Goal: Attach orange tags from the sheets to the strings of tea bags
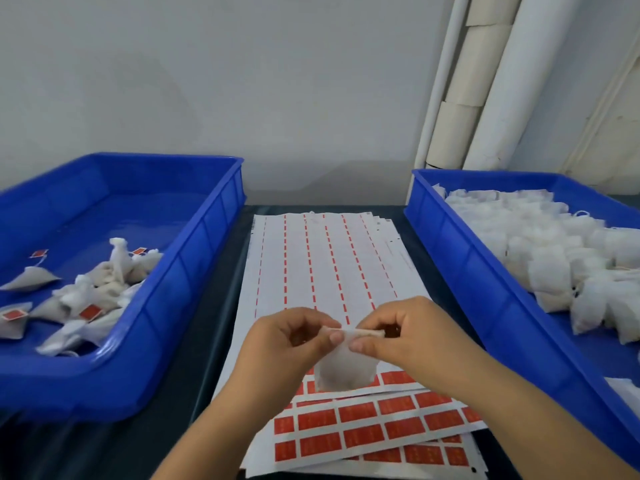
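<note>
Nearest the camera, sheets of orange tags (360, 434) lie fanned on the dark desk (180, 393), the lower ones full of tags in rows. A long sheet (318, 258) runs away toward the wall, stripped to thin orange dashes along its columns.

Above these sheets the two hands meet. The left hand (294, 344) and the right hand (401, 337) each pinch the top edge of one white tea bag (343, 370) between thumb and curled fingers, left on the left end of the edge, right on the right end. The bag's body hangs below and between the hands, covering part of the tag rows. Whether a string or tag is held in the pinch cannot be told.

Left of the sheets stands a blue tray (194, 258) holding tagged tea bags (93, 292), several with orange tags showing. Right of the sheets, a second blue tray (460, 258) holds a heap of plain white tea bags (554, 251). White pipes (485, 81) rise against the wall behind it.
</note>
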{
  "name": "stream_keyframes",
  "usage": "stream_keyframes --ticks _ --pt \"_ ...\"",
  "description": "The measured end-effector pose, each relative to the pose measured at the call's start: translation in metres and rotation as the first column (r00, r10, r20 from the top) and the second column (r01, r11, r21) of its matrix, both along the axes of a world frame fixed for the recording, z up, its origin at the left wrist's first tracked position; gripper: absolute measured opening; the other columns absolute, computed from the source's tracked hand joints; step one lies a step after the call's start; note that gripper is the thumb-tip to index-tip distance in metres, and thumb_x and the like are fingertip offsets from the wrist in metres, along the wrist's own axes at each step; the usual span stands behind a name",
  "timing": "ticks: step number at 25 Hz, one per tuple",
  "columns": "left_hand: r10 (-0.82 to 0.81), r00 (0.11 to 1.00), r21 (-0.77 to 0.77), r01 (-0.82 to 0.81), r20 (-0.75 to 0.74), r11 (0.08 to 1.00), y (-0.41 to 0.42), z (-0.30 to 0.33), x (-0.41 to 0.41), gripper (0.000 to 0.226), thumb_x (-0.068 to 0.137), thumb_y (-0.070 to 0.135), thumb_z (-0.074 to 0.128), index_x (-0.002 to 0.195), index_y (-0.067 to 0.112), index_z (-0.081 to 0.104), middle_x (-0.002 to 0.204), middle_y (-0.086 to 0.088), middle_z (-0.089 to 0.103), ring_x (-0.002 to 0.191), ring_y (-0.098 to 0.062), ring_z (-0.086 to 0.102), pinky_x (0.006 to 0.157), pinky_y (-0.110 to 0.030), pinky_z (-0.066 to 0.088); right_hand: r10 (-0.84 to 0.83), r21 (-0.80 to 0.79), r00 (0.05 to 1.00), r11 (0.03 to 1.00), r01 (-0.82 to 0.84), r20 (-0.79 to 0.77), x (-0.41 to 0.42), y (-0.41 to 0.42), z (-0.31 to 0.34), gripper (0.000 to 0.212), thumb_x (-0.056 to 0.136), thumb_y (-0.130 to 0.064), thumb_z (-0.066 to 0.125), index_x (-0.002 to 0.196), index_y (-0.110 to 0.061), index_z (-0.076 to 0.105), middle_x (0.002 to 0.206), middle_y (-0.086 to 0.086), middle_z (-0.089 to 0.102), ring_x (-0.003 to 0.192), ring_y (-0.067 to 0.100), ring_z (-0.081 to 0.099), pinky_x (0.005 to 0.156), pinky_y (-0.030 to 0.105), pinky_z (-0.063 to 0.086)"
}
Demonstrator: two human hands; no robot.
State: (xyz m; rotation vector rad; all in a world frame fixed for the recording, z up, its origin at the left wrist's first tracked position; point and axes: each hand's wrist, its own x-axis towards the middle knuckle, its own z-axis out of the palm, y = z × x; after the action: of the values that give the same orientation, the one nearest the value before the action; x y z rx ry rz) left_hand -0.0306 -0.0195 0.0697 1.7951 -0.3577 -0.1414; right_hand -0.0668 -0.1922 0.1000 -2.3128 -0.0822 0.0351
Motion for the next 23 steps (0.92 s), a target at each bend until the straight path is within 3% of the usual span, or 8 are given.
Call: stream_keyframes --ticks 5,8,11,16,20,23 --pt "0.112 0.989 -0.004 -0.113 -0.100 0.994 0.011 -0.022 0.007 0.002 0.076 0.025 0.070 0.074 0.025 0.070 0.074 0.021 0.068 0.072 0.003 0.063 0.055 -0.009 0.049 -0.062 0.018 0.997 0.998 0.063 -0.049 0.003 -0.011 -0.012 0.015 0.081 -0.034 0.069 0.068 -0.041 0.067 0.069 -0.027 0.066 0.068 -0.009 0.062 0.057 0.007 0.044" --pt "0.133 0.985 0.026 -0.131 -0.112 0.991 0.011 -0.029 0.011 0.006 0.079 0.023 0.069 0.073 0.025 0.069 0.074 0.021 0.068 0.073 -0.004 0.064 0.061 -0.011 0.048 -0.056 -0.084 0.998 0.995 0.054 -0.017 0.007 -0.015 -0.014 0.018 0.085 -0.036 0.065 0.069 -0.044 0.062 0.077 -0.025 0.064 0.076 -0.009 0.060 0.063 0.007 0.044" --pt "0.099 0.994 0.119 -0.092 -0.056 0.989 0.007 -0.031 0.014 0.015 0.085 0.019 0.065 0.077 0.032 0.065 0.080 0.023 0.066 0.081 -0.002 0.062 0.057 -0.007 0.046 -0.018 -0.143 0.997 0.989 0.028 0.072 0.011 -0.010 -0.016 0.019 0.088 -0.038 0.060 0.072 -0.047 0.055 0.092 -0.028 0.053 0.084 -0.005 0.057 0.067 0.006 0.044" --pt "-0.110 0.979 0.290 0.057 0.171 0.955 -0.016 -0.015 0.012 0.013 0.078 0.044 0.065 0.071 0.051 0.056 0.078 0.038 0.059 0.083 0.017 0.053 0.062 0.003 0.040 0.077 -0.193 0.985 0.980 -0.047 0.151 0.016 0.000 -0.013 0.021 0.090 -0.036 0.058 0.072 -0.046 0.051 0.087 -0.026 0.052 0.084 -0.004 0.055 0.070 0.005 0.044" --pt "-0.060 0.982 0.326 -0.002 0.179 0.945 -0.016 -0.008 0.019 0.025 0.080 0.038 0.067 0.061 0.049 0.055 0.067 0.031 0.058 0.081 0.019 0.050 0.056 0.003 0.039 0.095 -0.255 0.962 0.967 -0.027 0.256 0.015 -0.008 -0.007 0.010 0.091 -0.033 0.056 0.083 -0.038 0.057 0.085 -0.023 0.053 0.084 -0.005 0.055 0.076 0.005 0.043" --pt "-0.084 0.988 0.419 0.022 0.130 0.908 -0.012 -0.004 0.021 0.021 0.081 0.039 0.066 0.063 0.044 0.058 0.072 0.028 0.058 0.074 0.007 0.057 0.052 -0.004 0.039 0.068 -0.290 0.937 0.956 0.037 0.343 0.014 -0.015 -0.008 0.012 0.091 -0.029 0.055 0.094 -0.026 0.066 0.090 -0.021 0.054 0.086 -0.003 0.056 0.081 0.006 0.043"
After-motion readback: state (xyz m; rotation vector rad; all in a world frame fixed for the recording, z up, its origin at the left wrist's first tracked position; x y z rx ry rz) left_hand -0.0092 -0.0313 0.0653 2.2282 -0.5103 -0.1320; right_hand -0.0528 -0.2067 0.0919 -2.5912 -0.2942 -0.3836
